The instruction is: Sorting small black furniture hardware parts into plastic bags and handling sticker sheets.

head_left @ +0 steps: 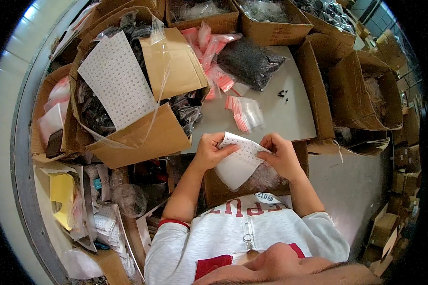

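Observation:
Between both hands, close to my body, I hold a white sheet of small printed labels (238,164), its upper edge bent and the lower part curling down. My left hand (210,151) pinches its left side with the thumb on top. At the right edge, my right hand (279,154) has its fingers and thumb closed on the sheet. Beyond the hands, a small stack of clear zip bags (245,113) with red-striped tops lies on the table. Several tiny black parts (283,94) are scattered to its right.
A large bag of black parts (249,61) and pink-red zip bags (207,45) lie at the table's back. Another label sheet (119,80) rests on a full cardboard box (138,140) at left. Open boxes (366,95) stand at right; one box (214,190) sits below my hands.

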Action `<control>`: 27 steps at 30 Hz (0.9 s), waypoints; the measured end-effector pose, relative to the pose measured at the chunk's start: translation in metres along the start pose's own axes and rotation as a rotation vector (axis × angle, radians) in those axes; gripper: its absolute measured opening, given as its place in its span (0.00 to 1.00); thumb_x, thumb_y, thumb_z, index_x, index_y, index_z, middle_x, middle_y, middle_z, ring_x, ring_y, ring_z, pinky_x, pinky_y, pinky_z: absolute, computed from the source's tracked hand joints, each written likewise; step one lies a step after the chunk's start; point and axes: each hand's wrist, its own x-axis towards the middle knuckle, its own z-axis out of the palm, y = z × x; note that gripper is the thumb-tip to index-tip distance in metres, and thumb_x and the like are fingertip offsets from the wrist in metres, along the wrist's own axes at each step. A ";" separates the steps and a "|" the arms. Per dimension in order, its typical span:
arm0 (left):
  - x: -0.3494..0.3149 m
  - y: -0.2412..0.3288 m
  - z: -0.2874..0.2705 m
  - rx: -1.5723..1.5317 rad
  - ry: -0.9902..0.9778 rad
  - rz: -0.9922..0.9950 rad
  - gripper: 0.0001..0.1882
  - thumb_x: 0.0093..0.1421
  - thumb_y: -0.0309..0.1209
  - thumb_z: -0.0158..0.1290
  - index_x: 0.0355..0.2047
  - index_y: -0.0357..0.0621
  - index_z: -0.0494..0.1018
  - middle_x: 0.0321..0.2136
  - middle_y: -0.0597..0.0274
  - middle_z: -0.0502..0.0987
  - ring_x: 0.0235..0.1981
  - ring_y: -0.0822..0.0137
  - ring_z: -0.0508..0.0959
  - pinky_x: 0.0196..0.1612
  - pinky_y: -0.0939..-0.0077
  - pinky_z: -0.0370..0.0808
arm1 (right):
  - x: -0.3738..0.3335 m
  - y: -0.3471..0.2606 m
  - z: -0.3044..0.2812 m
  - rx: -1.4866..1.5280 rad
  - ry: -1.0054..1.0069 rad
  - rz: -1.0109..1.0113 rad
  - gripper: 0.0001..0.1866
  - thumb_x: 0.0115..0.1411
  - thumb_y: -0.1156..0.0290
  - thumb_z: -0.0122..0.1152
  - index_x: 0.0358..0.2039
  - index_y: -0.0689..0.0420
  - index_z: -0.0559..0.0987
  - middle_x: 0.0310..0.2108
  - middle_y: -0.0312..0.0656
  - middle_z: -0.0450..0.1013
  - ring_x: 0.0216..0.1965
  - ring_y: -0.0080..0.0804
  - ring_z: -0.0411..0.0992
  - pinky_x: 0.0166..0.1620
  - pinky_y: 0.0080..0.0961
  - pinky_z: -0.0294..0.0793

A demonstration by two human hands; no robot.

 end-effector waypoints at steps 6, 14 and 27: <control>0.003 0.006 -0.003 0.066 -0.024 0.034 0.11 0.51 0.23 0.65 0.34 0.34 0.78 0.27 0.62 0.81 0.28 0.76 0.78 0.32 0.78 0.75 | 0.000 -0.008 -0.006 -0.001 -0.084 0.135 0.16 0.52 0.77 0.67 0.42 0.60 0.74 0.27 0.45 0.75 0.28 0.34 0.73 0.35 0.29 0.73; 0.003 0.002 -0.003 -0.061 -0.027 -0.011 0.08 0.52 0.22 0.64 0.32 0.34 0.78 0.26 0.63 0.80 0.28 0.76 0.76 0.31 0.78 0.74 | 0.002 0.000 -0.007 -0.109 -0.085 -0.069 0.12 0.55 0.76 0.64 0.39 0.62 0.74 0.31 0.50 0.75 0.34 0.49 0.75 0.38 0.34 0.73; 0.004 0.000 0.005 0.089 0.002 0.070 0.08 0.52 0.22 0.62 0.30 0.33 0.75 0.24 0.57 0.75 0.25 0.71 0.74 0.28 0.74 0.71 | 0.019 -0.011 -0.029 -0.003 -0.251 -0.036 0.08 0.52 0.81 0.61 0.34 0.61 0.75 0.30 0.48 0.74 0.32 0.44 0.74 0.38 0.31 0.73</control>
